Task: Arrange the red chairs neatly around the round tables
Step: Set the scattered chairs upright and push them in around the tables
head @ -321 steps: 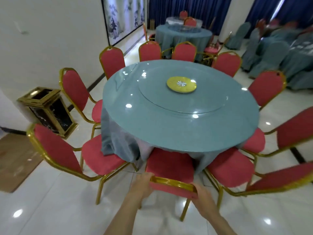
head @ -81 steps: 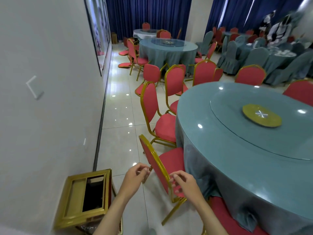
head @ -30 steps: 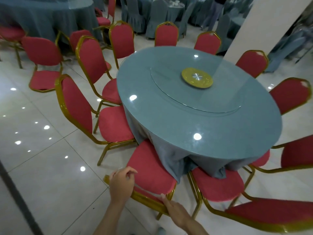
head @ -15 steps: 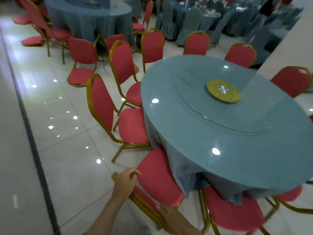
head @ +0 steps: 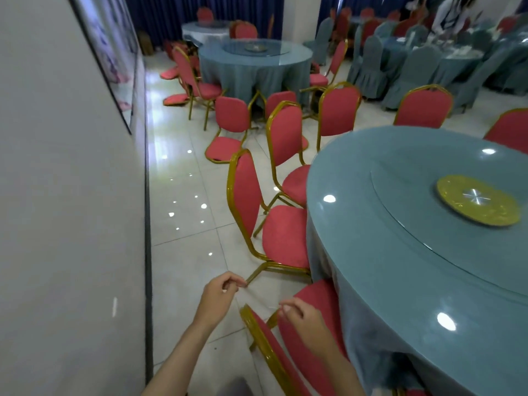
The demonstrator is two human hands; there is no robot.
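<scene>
A big round table (head: 400,224) with a blue-grey cloth and a glass turntable fills the right side. Red chairs with gold frames ring its left edge: the nearest chair (head: 265,350) at the bottom, a second chair (head: 248,201) beyond it, and a third chair (head: 285,132) further on. My left hand (head: 221,292) hovers over the floor left of the nearest chair, fingers loosely curled, holding nothing. Just above that chair's backrest, my right hand (head: 300,315) is loosely curled too and grips nothing.
A white wall (head: 71,195) runs close along the left, leaving a tiled aisle (head: 183,195). A loose red chair (head: 231,124) stands askew in the aisle. A second round table (head: 254,61) has scattered red chairs; tables with grey-covered chairs (head: 423,67) stand at the back right.
Both hands have come off the nearest chair's backrest and lifted forward. My view has swung left towards the wall and the aisle.
</scene>
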